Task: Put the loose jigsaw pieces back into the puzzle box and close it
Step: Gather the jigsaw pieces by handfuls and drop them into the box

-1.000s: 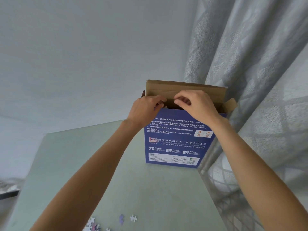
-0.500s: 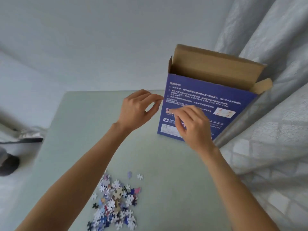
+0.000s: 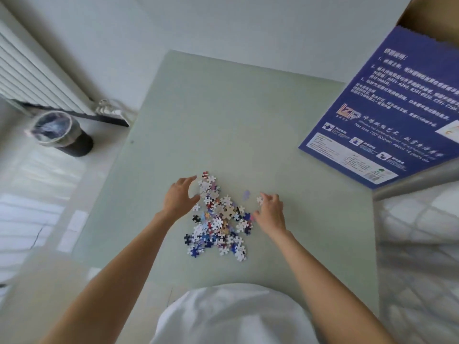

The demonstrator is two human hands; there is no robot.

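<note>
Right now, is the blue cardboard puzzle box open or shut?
Open: the blue cardboard puzzle box shows its brown flap raised above its top edge.

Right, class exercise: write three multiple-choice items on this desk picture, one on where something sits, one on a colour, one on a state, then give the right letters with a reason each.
1. Where does the heap of loose jigsaw pieces lie?
A. inside the box
B. on the pale green table, between the two hands
C. on the floor

2. What colour is the printed face of the tall cardboard puzzle box?
A. red
B. yellow
C. dark blue

3. What state is the box top in?
A. open
B. taped shut
C. covered by a cloth

Answers:
1 B: the left hand and right hand flank the heap on the table.
2 C: white text sits on a dark blue panel.
3 A: the brown inner flap shows above the blue face.
</note>
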